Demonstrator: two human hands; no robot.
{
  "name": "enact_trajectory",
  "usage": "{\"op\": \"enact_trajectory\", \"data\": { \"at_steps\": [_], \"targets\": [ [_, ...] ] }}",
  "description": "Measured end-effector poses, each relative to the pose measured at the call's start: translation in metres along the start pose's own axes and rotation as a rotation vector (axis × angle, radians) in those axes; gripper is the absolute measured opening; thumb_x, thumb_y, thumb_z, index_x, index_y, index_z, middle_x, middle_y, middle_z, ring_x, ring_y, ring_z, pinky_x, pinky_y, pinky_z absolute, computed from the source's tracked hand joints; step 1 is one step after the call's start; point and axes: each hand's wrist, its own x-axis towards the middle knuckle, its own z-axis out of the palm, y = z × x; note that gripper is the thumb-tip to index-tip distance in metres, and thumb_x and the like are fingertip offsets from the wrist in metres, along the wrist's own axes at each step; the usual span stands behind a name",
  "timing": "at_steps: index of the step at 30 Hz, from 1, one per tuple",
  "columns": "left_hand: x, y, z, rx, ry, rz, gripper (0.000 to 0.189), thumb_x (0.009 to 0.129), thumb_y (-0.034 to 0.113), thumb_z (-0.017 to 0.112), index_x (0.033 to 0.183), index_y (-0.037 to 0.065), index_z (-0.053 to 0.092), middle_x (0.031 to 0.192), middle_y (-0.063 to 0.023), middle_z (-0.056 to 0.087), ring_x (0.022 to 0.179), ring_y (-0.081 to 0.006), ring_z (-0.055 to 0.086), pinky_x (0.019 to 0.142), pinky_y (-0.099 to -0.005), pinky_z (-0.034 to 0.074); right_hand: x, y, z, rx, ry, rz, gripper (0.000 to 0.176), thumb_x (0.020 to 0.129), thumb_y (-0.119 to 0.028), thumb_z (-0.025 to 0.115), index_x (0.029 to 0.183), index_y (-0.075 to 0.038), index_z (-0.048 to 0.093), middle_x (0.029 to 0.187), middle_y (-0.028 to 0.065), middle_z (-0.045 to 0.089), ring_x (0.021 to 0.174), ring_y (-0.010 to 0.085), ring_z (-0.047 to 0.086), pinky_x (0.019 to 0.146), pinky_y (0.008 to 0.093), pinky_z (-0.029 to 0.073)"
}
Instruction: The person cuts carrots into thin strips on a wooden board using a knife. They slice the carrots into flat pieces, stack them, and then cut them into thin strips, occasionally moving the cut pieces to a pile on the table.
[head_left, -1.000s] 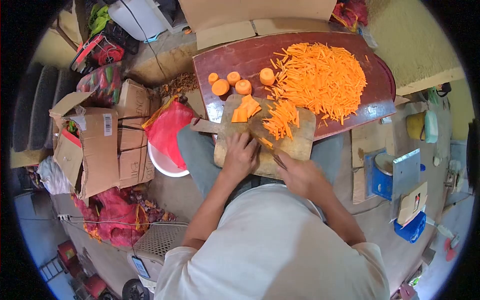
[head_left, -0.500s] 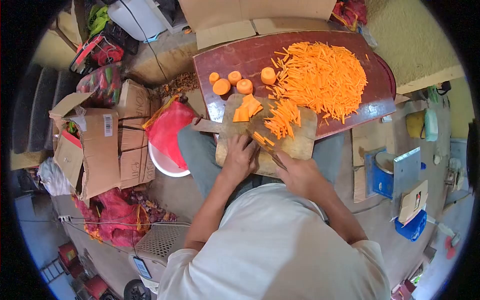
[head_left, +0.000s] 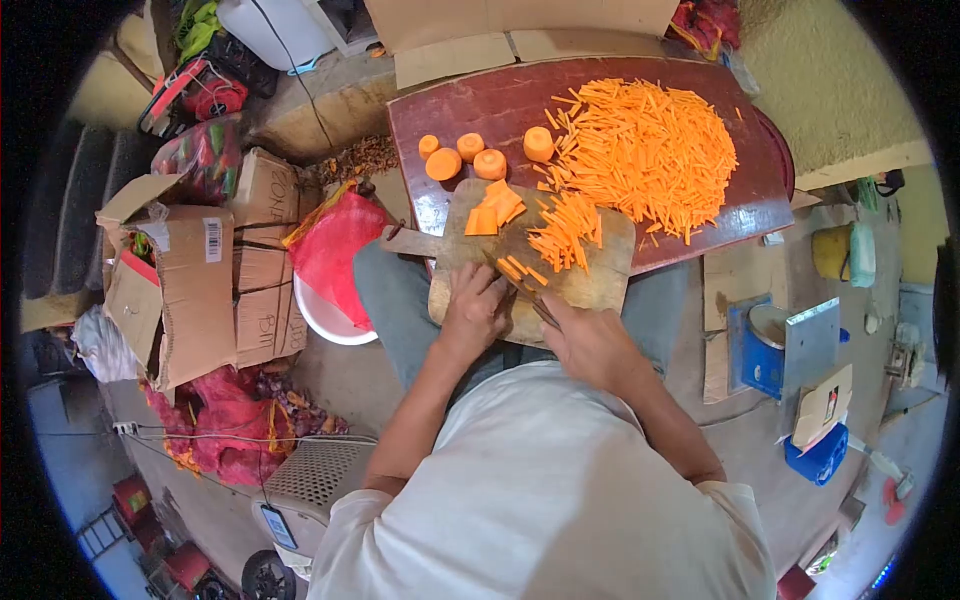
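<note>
Orange flat-cut carrot slices [head_left: 520, 271], probably stiff, light and slick, lie on the pale wooden cutting board [head_left: 597, 290], best pinned from above, as the left hand [head_left: 473, 312] does with bent fingertips, while the right hand [head_left: 592, 345] is clenched on a thin knife [head_left: 536, 307].

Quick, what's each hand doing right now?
Left hand: curled down on the cutting board by the carrot sticks; grip cannot be told.
Right hand: closed, holding the knife.
</note>
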Motion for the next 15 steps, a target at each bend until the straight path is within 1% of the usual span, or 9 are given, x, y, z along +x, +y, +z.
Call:
{"op": "enact_trajectory", "data": {
  "at_steps": [2,6,9,12,15],
  "targets": [
    [0.002,-0.002,0.0,0.006,0.045,0.059,0.033,0.076,0.001,0.083,0.108,0.002,0.076,0.105,-0.0116,0.063,0.098,-0.0358,0.058,0.086,-0.0485,0.045,-0.009,-0.008,-0.006,0.011,0.008,-0.004,0.041,0.104,-0.021,0.067,0.138,-0.002,0.055,0.092,0.0279,0.075,0.085,0.052,0.072,0.077,0.0623,0.055],
    [-0.004,-0.001,0.004,0.039,0.009,0.015,0.033,0.075,0.0,0.082,0.108,0.002,0.075,0.104,-0.0119,0.062,0.099,-0.0361,0.058,0.087,-0.0504,0.044,-0.014,-0.003,-0.005,0.045,0.045,-0.037,0.039,0.104,-0.021,0.067,0.136,-0.002,0.055,0.093,0.0283,0.075,0.086,0.0525,0.071,0.077,0.0616,0.055],
    [-0.006,0.001,0.004,0.04,0.036,0.012,0.032,0.075,-0.001,0.081,0.106,0.001,0.074,0.102,-0.0125,0.061,0.099,-0.0363,0.057,0.086,-0.0506,0.044,-0.005,-0.004,-0.006,0.008,-0.011,0.003,0.036,0.104,-0.02,0.067,0.132,-0.002,0.056,0.093,0.0286,0.074,0.086,0.0525,0.072,0.078,0.062,0.055],
    [-0.002,0.001,0.0,0.05,0.038,0.032,0.03,0.075,-0.002,0.08,0.104,0.0,0.073,0.098,-0.0132,0.059,0.096,-0.0368,0.057,0.085,-0.0501,0.044,-0.015,-0.009,-0.01,0.069,-0.015,-0.024,0.032,0.106,-0.024,0.063,0.129,-0.003,0.054,0.091,0.0294,0.075,0.085,0.0536,0.073,0.077,0.065,0.056],
    [-0.003,0.002,0.004,0.053,0.045,0.029,0.029,0.075,-0.003,0.079,0.104,-0.001,0.073,0.095,-0.0138,0.058,0.093,-0.0373,0.056,0.084,-0.0497,0.044,-0.009,0.001,0.001,0.049,0.016,-0.047,0.033,0.105,-0.023,0.063,0.129,-0.002,0.055,0.09,0.0305,0.075,0.086,0.0543,0.072,0.08,0.0657,0.056]
  ]
}}
